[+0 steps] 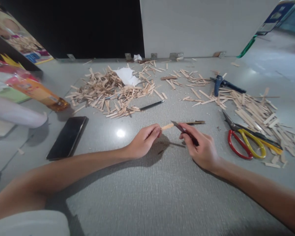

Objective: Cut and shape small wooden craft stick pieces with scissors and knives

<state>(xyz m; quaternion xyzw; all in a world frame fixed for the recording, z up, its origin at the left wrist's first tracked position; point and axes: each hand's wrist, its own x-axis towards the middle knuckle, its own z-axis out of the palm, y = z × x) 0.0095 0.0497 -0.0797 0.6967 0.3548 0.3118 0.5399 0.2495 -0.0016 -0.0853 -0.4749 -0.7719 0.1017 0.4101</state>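
Observation:
Between thumb and fingers, my left hand (145, 140) pinches a short wooden stick (167, 127) whose free end points right. My right hand (202, 144) is closed round a dark craft knife (183, 128). The knife's blade tip meets or nearly meets the stick's right end; I cannot tell if it cuts in. Just behind the knife a thin dark pen-like rod (198, 122) lies on the grey table (142, 196). Small dark specks lie under my hands.
A pile of wooden sticks (98, 91) with white paper (127, 76) and a black pen (151, 105) spreads behind. At right are red-and-yellow-handled scissors (239, 144), a blue clamp-like tool (218, 86) and more sticks (258, 113). A phone (67, 137) and bottle (44, 93) stand left.

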